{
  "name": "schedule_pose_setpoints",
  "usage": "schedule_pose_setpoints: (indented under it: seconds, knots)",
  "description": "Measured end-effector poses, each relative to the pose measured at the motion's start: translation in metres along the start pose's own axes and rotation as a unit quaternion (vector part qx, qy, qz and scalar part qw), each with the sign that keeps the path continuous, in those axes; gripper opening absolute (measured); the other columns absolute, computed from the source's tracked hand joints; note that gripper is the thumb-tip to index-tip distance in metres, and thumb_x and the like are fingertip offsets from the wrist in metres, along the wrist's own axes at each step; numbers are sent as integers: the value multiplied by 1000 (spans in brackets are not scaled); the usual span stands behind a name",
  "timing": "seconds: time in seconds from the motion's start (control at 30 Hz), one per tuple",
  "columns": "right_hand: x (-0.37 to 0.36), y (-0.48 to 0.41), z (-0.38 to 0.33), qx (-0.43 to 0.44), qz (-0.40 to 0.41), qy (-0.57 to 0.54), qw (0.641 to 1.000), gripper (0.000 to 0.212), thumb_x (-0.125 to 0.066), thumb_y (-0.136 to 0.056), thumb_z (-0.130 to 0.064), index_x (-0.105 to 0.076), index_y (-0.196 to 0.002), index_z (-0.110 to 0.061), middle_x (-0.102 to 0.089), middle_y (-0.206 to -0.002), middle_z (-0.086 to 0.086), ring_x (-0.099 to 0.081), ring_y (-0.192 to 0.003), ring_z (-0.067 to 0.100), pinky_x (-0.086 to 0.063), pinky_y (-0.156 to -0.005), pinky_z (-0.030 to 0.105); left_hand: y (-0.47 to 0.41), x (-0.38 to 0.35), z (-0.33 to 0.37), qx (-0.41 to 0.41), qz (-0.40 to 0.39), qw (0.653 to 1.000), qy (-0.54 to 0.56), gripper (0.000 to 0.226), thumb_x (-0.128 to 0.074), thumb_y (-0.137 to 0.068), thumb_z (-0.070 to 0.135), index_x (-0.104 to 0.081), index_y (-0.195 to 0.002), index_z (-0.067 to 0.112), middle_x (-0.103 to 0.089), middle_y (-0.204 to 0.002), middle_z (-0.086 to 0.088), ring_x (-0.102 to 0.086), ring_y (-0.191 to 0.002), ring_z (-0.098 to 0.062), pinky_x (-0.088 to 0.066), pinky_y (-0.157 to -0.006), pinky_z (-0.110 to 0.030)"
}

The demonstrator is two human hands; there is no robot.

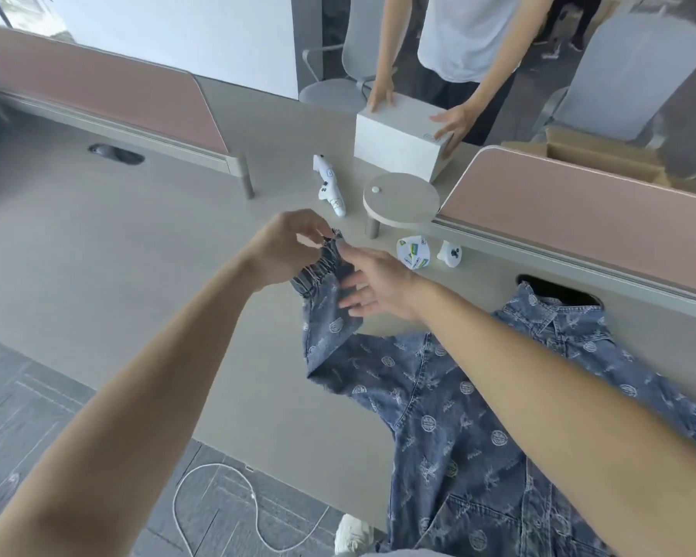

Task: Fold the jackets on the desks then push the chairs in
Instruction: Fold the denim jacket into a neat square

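Denim jacket [438,416]: blue, white emblems printed, spread flat.
Cuff [326,261]: elastic, gathered, near round stand [400,199].
Left hand [290,247]: cuff pinched.
Right hand [378,287]: fingers spread, cuff touched.

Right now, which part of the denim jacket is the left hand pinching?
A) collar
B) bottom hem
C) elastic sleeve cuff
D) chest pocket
C: the left hand pinches the gathered cuff at the sleeve end of the denim jacket; the collar lies well off to the right.
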State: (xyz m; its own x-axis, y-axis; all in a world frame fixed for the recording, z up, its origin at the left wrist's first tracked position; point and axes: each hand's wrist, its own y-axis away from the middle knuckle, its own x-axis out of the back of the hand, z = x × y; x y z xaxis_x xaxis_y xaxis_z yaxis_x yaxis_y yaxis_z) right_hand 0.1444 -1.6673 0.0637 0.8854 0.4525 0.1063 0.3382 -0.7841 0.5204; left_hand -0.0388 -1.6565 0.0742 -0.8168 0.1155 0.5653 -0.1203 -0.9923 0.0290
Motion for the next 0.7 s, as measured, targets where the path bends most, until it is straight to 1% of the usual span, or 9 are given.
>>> schedule_pose_setpoints:
  seconds: [0.07,0.13,0.2,0.27,0.33,0.4,0.47,0.53,0.7]
  knots:
    - [0,13,-11,-16,-3,-114,993,48,-47,-94,-64,-60,-107,-20,-67,-101,12,-69,-93,36,-56,-91,49,10,-12,26,-22,-17,998,50,34,-59,-78,-4,-63,-86,28,-65,-97,4,-61,-74,-18,-46,-60,-28]
    - [8,22,-14,9,39,-167,985,46,-53,-93,-61,-63,-115,-22,-68,-110,10,-70,-96,31,-58,-85,47,16,-24,44,-22,-54,981,183,26,-61,-73,-1,-59,-94,16,-62,-101,-4,-66,-86,-25,-55,-73,-33]
    - [21,33,-15,35,90,-201,975,30,-60,-95,-40,-67,-115,-18,-70,-110,7,-69,-96,24,-58,-80,41,18,-34,55,-1,-84,933,349,35,-59,-72,-3,-52,-105,8,-56,-104,-12,-67,-94,-29,-59,-84,-35]
    - [38,47,-16,44,149,-220,963,14,-59,-94,-12,-66,-106,-7,-70,-98,14,-69,-83,26,-58,-70,37,19,-45,63,-5,-85,903,421,39,-55,-70,-5,-49,-107,9,-53,-101,-10,-67,-91,-29,-58,-80,-30]
    - [60,67,-17,47,219,-213,951,13,-53,-91,1,-63,-100,-2,-67,-87,17,-67,-73,28,-56,-56,32,17,-59,71,-29,-74,932,353,42,-59,-67,2,-50,-106,15,-52,-100,-6,-63,-91,-25,-53,-76,-26]
    - [87,89,-19,49,264,-236,934,13,-51,-91,4,-61,-95,-4,-64,-78,14,-64,-66,25,-53,-49,29,14,-80,74,-34,-99,974,202,65,-74,-60,26,-44,-118,23,-49,-112,-2,-55,-101,-21,-46,-79,-24]
    - [116,111,-16,52,279,-266,921,13,-51,-93,2,-61,-95,-6,-63,-78,13,-64,-66,23,-56,-53,32,14,-111,75,-4,-163,986,23,101,-86,-53,49,-29,-134,29,-38,-129,-1,-46,-116,-18,-44,-93,-31]
    - [141,131,-9,57,297,-275,912,12,-51,-94,0,-60,-95,-7,-64,-81,12,-65,-71,23,-59,-65,36,20,-153,75,11,-172,980,-97,111,-90,-59,49,-20,-142,26,-31,-133,-4,-39,-120,-19,-41,-104,-38]
    - [191,179,22,54,371,-236,896,9,-53,-94,-1,-58,-96,-7,-66,-88,14,-68,-80,28,-61,-70,42,34,-229,85,5,-85,986,-142,39,-57,-88,11,-53,-127,11,-64,-99,-12,-57,-81,-29,-45,-65,-35]
